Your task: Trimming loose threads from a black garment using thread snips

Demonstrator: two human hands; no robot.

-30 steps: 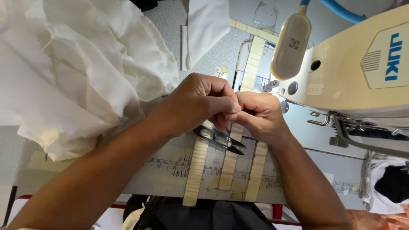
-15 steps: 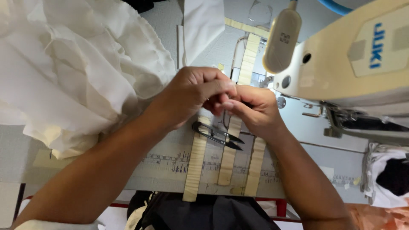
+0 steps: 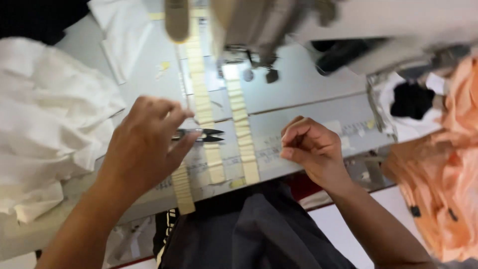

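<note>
At the far left of the frame, a heap of white cloth (image 3: 45, 144) lies on the grey sewing table (image 3: 308, 107). Just right of it, the left hand (image 3: 142, 147) rests with its fingers loosely spread over black thread snips (image 3: 201, 135), touching the handle end; whether they grip it I cannot tell. Cream strips (image 3: 239, 124) run up the middle of the frame. Right of them, the right hand (image 3: 311, 149) is curled, fingertips pinched together; what they hold is too small to see. Peach fabric (image 3: 443, 164) fills the right edge.
</note>
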